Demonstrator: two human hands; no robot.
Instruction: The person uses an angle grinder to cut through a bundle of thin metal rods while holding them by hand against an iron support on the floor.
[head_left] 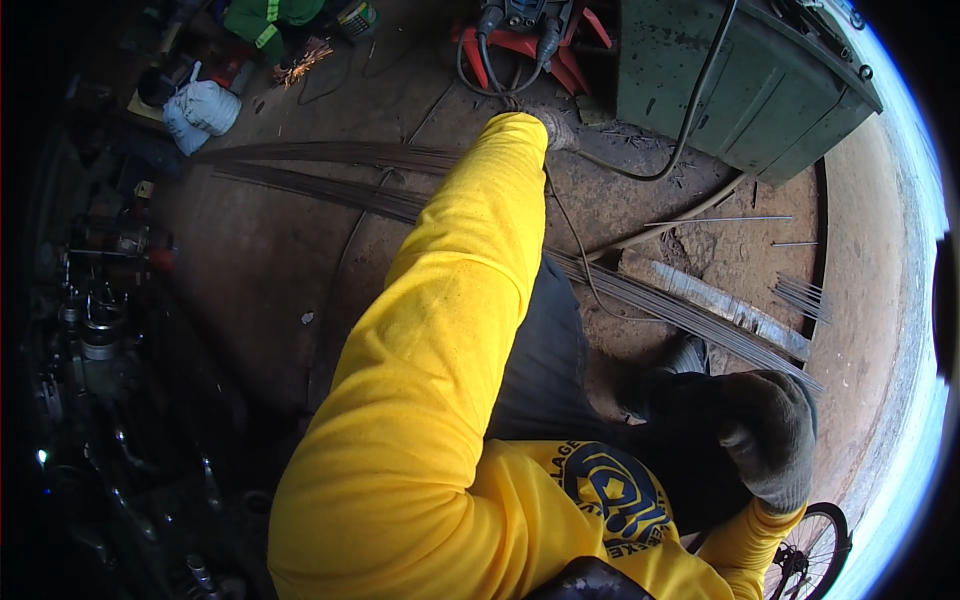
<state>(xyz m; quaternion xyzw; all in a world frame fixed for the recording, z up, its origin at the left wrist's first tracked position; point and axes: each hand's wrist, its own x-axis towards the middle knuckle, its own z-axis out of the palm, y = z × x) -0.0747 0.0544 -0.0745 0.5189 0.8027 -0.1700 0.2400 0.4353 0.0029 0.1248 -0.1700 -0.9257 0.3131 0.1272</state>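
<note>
1. The gloved left grip (pixel 562 130) reaches out just below the black machine (pixel 525 12) with red supports; whether it is released or grasping, I cannot tell.
2. The black cable (pixel 640 177) lies at that glove, curving up in front of the green box (pixel 740 90).
3. The gloved right grip (pixel 775 440) is curled near the person's leg; whether anything is inside is hidden.
4. Long metal rods (pixel 330 152) cross the ground beneath the outstretched arm, running beside a pale board (pixel 700 299).
5. Bare ground (pixel 240 250) opens left of the arm; rightward, box, board and bicycle wheel (pixel 795 560) narrow the room.
</note>
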